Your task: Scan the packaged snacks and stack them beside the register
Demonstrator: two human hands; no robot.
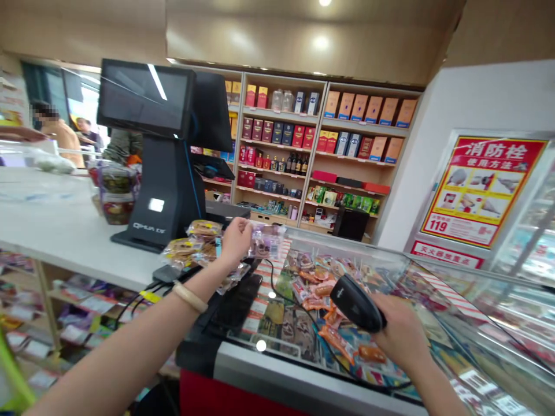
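My left hand [236, 240], with a pale bangle [189, 297] on its wrist, pinches the left end of a clear snack packet [266, 240]. A barcode label shows on the packet's right part. Close beside that hand lies a pile of packaged snacks [184, 249] in clear wrappers with yellow labels. My right hand [401, 329] is wrapped round a black barcode scanner [355, 303], held above the glass-topped case and tilted up to the left. The scanner's grip is mostly hidden by my fingers. Its black cable [299, 303] trails over the glass.
A point-of-sale terminal [162, 185] stands on the white counter [65, 231] at left. The glass case [303, 361] holds several wrapped sausages and snack packs. Shelves of boxes and bottles [281, 133] line the back. A red fire-hydrant sign [485, 193] hangs at right. People stand far left.
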